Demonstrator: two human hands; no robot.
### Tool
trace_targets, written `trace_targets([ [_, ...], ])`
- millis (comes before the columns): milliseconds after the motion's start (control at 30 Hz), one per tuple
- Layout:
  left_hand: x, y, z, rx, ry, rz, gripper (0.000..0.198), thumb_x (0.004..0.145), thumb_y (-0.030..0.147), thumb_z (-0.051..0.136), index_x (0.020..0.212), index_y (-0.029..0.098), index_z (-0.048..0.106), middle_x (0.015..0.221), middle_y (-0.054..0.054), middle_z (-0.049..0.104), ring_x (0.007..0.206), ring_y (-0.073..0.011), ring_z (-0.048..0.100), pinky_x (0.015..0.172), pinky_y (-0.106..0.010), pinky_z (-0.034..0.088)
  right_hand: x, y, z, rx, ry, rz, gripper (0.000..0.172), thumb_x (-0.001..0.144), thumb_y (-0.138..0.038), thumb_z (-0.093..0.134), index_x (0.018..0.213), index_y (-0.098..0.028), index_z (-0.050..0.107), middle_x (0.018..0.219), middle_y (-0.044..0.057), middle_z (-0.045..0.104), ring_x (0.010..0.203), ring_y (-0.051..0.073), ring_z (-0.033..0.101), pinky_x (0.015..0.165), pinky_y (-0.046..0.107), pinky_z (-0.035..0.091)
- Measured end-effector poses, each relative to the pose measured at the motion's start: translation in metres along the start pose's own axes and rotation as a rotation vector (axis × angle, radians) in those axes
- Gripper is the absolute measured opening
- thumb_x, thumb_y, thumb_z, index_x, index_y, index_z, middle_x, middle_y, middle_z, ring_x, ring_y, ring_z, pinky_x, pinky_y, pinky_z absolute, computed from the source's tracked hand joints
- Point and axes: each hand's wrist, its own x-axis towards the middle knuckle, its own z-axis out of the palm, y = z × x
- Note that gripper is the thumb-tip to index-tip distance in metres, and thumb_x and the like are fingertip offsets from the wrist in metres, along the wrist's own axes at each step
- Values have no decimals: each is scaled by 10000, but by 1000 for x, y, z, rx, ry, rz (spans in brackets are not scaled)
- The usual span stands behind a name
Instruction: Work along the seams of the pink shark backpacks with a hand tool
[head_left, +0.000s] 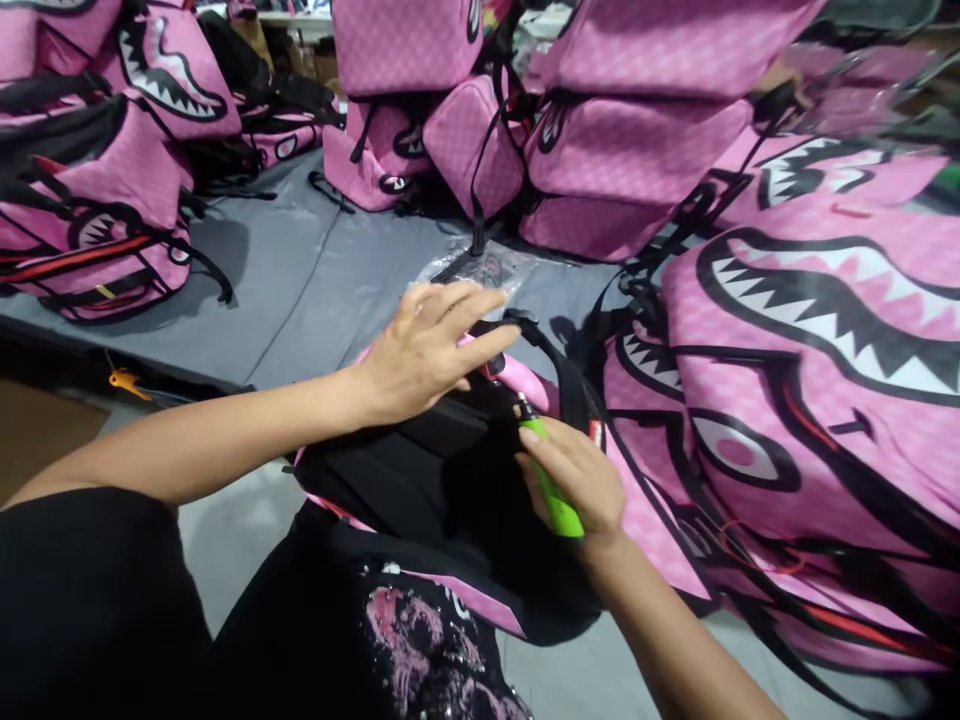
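Note:
A backpack [420, 470] with black padded straps and pink edges lies at the table's front edge, against my lap. My left hand [427, 350] is over its top edge, fingers stretched and somewhat apart, with nothing seen in them. My right hand [581, 475] is closed around a pen-shaped tool [555, 490] with a bright green handle, a dark collar and a small pale tip. That tip points up, close to a pink rolled part [521, 380] of the backpack. Whether it touches is unclear. A black strap [559, 370] curves beside this part.
Pink checked backpacks with shark-mouth prints [840, 310] crowd the right side. More stand at the back [637, 150] and on the left [127, 210] of the grey-covered table [277, 270]. Clear plastic [487, 265] lies beyond my left hand. An orange-handled tool [127, 382] sits at the left edge.

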Motion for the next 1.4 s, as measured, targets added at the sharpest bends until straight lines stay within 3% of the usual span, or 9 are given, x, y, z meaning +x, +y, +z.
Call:
trace_targets([
  [100,18,-13,3,24,-200,-7,923,774,390,785,1532,184,300,1560,-197,373,1409,-347,370,1047,-457,366,15,-10,17,53,1,-9,320,861,-164,641,1156,-285,673,1095,56,753,1019,226,722,838,394,608],
  [233,42,-23,30,12,-381,-111,961,737,399,806,1530,177,312,1390,-173,562,1181,-327,561,920,-390,431,17,-22,40,125,73,68,375,858,-155,631,1219,-253,631,1062,86,736,975,243,716,843,426,581],
  [367,44,-26,49,4,-345,-40,953,773,382,771,1544,146,264,1336,-175,592,1138,-304,581,923,-383,429,-3,-30,42,209,64,119,452,821,-118,661,1250,-246,606,1037,98,713,983,262,688,851,469,577],
  [600,34,-14,55,78,-277,160,1117,733,419,786,1576,200,87,1616,-210,228,1477,-393,244,1137,-602,233,-3,-16,32,400,75,438,364,926,-334,546,1267,-216,593,1057,108,739,1004,277,711,831,449,605],
  [767,40,-7,66,114,-365,68,1089,740,336,788,1580,174,115,1567,-229,317,1333,-398,442,1021,-524,388,14,-7,23,464,-59,654,332,920,-298,598,1235,-216,535,993,69,757,892,228,746,775,363,604],
  [933,43,-9,65,54,-374,55,869,834,260,677,1560,142,213,1519,-205,402,1275,-372,484,1018,-507,386,42,9,3,387,-338,568,192,877,-334,660,1018,-209,697,918,30,769,750,188,737,699,294,600],
  [1067,44,-9,67,43,-356,-19,881,790,263,723,1539,160,271,1552,-201,361,1368,-409,387,1101,-569,294,61,21,-3,396,-482,490,211,883,-306,643,1056,-213,720,989,29,771,813,191,741,748,301,607],
  [1167,46,-8,70,53,-386,-67,849,776,236,722,1520,163,319,1562,-199,357,1323,-415,431,1042,-545,360,68,29,-3,393,-593,369,235,881,-272,639,1097,-222,716,1041,20,766,869,182,743,796,294,607],
  [1400,51,-18,70,64,-464,-43,784,825,218,649,1530,175,309,1562,-170,369,1258,-362,493,976,-450,407,69,26,11,274,-567,260,228,905,-257,619,1115,-218,699,1054,47,763,910,213,733,832,366,585],
])
